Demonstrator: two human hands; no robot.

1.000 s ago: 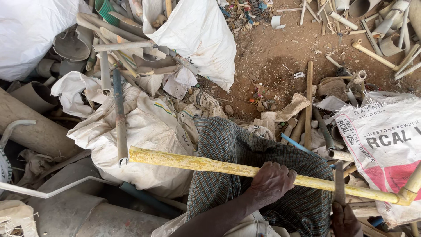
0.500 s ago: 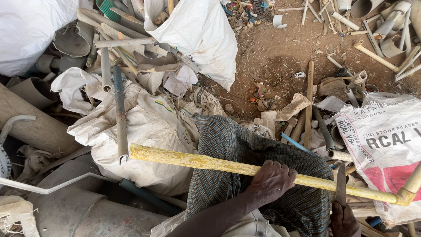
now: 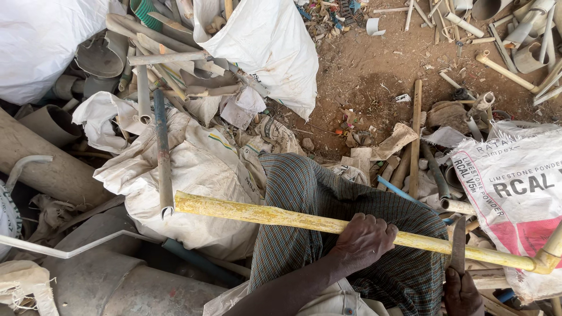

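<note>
A long yellow plastic pipe (image 3: 257, 213) lies across my lap, over my checked cloth-covered knee (image 3: 304, 193), and ends in an elbow joint (image 3: 547, 260) at the right. My left hand (image 3: 362, 241) is shut around the pipe near its middle. At the bottom right, my right hand (image 3: 461, 292) grips a flat dark metal blade (image 3: 458, 247) that stands upright with its tip against the pipe, a little left of the elbow joint.
White woven sacks (image 3: 193, 169) lie at left and top centre. Grey pipe offcuts (image 3: 158, 152) are heaped at the upper left, and a large grey pipe (image 3: 52, 169) lies on the left. A printed sack (image 3: 521, 193) sits at right. Bare dirt (image 3: 374, 70) with scraps shows at the top.
</note>
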